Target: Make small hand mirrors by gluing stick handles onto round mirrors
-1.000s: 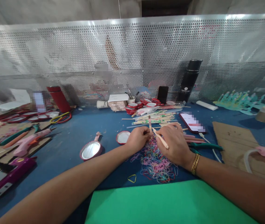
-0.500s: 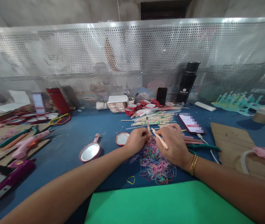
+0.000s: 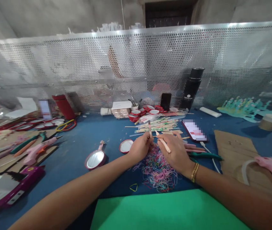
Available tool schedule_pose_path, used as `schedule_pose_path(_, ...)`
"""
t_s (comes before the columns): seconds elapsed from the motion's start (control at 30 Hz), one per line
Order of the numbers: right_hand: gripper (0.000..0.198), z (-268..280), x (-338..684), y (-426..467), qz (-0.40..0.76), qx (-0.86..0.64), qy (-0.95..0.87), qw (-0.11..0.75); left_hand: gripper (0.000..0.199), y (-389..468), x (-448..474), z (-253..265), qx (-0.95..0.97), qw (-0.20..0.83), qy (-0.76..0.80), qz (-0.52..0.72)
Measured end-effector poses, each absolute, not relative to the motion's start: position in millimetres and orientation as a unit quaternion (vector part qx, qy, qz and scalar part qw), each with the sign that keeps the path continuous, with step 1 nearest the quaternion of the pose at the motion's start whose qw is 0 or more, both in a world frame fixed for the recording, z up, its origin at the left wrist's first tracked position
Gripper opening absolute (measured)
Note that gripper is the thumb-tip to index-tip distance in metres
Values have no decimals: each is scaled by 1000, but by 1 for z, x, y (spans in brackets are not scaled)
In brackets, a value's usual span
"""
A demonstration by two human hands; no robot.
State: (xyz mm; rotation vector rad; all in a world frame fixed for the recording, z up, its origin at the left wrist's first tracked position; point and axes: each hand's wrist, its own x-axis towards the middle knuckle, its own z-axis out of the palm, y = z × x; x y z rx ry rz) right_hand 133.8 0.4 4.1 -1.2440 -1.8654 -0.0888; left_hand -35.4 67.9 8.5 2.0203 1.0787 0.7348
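Note:
My left hand (image 3: pixel 139 147) is closed, its fingertips pinching a flat wooden stick (image 3: pixel 149 127) that points up and away from me. A pale, rounded wooden stick (image 3: pixel 165 146) lies in the grip of my right hand (image 3: pixel 176 153), its thin end near the flat stick. Both hands are above a loose heap of coloured rubber bands (image 3: pixel 160 171); my right palm hides part of it. Left of my left hand is a round red-rimmed mirror (image 3: pixel 126 146). Farther left lies a similar mirror with a handle (image 3: pixel 95 159).
Bundled wooden sticks (image 3: pixel 162 124) lie beyond my hands. A phone (image 3: pixel 194 130), green-handled pliers (image 3: pixel 206 156) and cardboard (image 3: pixel 236 147) are to the right. Glue guns (image 3: pixel 39 150) lie at both sides. Green sheet (image 3: pixel 169 210) covers the front; a perforated metal panel (image 3: pixel 83 70) stands behind.
The camera view has tilted up slightly and turned a little left. My hands stay close together over the rubber bands, each keeping its stick, with only slight finger movement.

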Motion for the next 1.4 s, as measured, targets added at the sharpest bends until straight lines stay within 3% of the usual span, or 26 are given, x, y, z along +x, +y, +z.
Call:
schedule_pose_path(0.13, 21, 7, 132, 2, 8, -502, -733, 460, 17, 64, -37, 21, 825, 281, 421, 252)
schedule_pose_path(0.23, 22, 10, 132, 4, 61, -502, -711, 488, 16, 67, -38, 24, 818, 284, 425, 265)
schedule_pose_path(0.43, 22, 18, 134, 6, 163, -513, -678, 500, 23, 72, -35, 26, 712, 417, 453, 338)
schedule_pose_path(0.73, 19, 21, 123, 10, 171, -491, -652, 552, 11, 59, -12, 32, 425, 657, 390, 485)
schedule_pose_path(1.2, 8, 12, 72, -8, 213, -473, -533, 669, 7, 52, 15, 42, 268, 643, 410, 589)
schedule_pose_path(1.4, 14, 5, 75, -1, 242, -496, -486, 678, 6, 48, 15, 42, 248, 634, 379, 627)
